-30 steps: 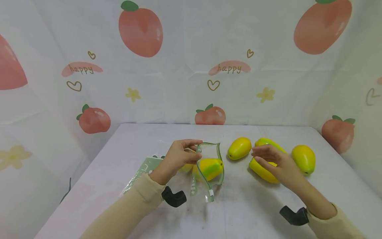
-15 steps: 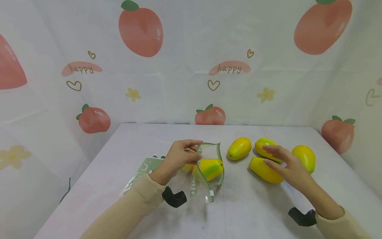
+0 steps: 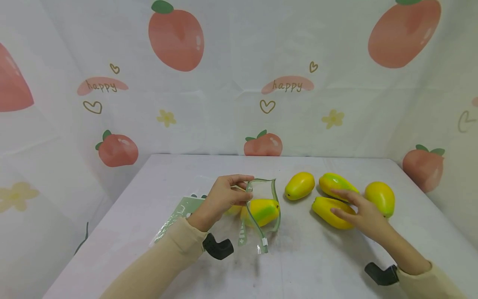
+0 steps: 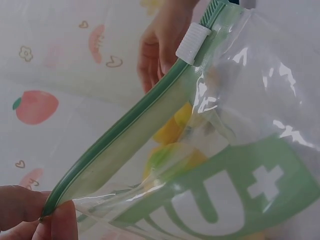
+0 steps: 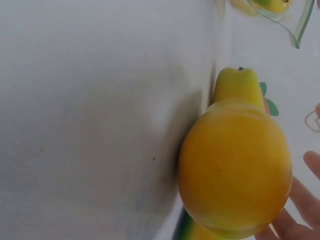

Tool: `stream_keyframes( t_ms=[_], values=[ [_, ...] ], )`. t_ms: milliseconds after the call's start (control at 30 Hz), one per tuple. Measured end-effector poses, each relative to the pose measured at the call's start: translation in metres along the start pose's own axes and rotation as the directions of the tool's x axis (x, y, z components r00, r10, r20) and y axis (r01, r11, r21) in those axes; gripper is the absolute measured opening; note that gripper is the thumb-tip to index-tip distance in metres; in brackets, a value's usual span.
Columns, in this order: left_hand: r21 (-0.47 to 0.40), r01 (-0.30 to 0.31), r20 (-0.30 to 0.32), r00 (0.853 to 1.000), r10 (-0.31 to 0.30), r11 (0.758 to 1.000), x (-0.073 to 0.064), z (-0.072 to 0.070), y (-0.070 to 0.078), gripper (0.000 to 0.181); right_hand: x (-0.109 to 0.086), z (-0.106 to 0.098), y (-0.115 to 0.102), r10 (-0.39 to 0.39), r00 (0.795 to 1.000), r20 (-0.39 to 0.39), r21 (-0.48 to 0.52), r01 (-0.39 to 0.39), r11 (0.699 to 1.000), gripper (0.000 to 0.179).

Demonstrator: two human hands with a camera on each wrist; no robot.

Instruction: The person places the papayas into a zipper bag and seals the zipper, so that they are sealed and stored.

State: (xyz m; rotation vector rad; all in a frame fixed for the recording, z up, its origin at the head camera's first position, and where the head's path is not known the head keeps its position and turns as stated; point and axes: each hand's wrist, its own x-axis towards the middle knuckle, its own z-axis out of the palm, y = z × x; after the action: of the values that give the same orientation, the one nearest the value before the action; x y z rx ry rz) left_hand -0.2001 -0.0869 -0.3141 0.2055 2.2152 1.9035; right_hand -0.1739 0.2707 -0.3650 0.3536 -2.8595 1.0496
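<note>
In the head view my left hand [image 3: 222, 199] pinches the open mouth of a clear zip bag [image 3: 275, 189] with a green seal. A yellow-green papaya [image 3: 267, 211] lies just inside the mouth, with more yellow fruit behind it, partly hidden by the hand. The left wrist view shows the white slider [image 4: 193, 44] at the far end of the seal. My right hand [image 3: 367, 218] hovers with spread, slightly bent fingers above the right end of the front papaya [image 3: 328, 211]. In the right wrist view that papaya [image 5: 235, 167] fills the middle, the fingers [image 5: 302, 200] beside it.
Behind the front papaya lie a second papaya [image 3: 336, 182], one to its left [image 3: 300, 185] and one to its right [image 3: 381, 198]. A green printed packet [image 3: 179, 214] lies left of the bag on the white table [image 3: 291, 270]. A fruit-print cloth [image 3: 224, 116] hangs behind.
My right hand has shifted right and then lowered toward the front papaya, its fingers drawing nearer. The left hand and the bag have stayed in place.
</note>
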Motion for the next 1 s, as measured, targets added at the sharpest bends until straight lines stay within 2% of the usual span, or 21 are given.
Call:
stream_keyframes(
  t_ms=[200,333,733,1000],
  values=[
    [0.007,0.0,0.0,1.0,0.0,1.0,-0.001,0.0,0.001,0.044,0.003,0.004,0.004,0.059,0.995,0.083,-0.026,-0.057,0.998,0.069],
    [0.004,0.003,-0.005,1.0,-0.003,1.0,-0.001,0.0,0.002,0.044,0.003,0.006,0.005,0.085,0.991,0.107,-0.046,-0.08,0.996,0.071],
    [0.024,0.004,-0.008,1.0,-0.004,1.0,0.001,0.0,0.001,0.044,0.004,0.014,0.01,0.036,0.993,0.114,-0.044,-0.031,0.999,0.069],
    [0.023,0.006,-0.01,1.0,-0.006,1.0,0.0,0.0,0.001,0.043,0.005,0.014,0.01,0.032,0.993,0.114,-0.041,-0.028,0.999,0.069]
  ],
)
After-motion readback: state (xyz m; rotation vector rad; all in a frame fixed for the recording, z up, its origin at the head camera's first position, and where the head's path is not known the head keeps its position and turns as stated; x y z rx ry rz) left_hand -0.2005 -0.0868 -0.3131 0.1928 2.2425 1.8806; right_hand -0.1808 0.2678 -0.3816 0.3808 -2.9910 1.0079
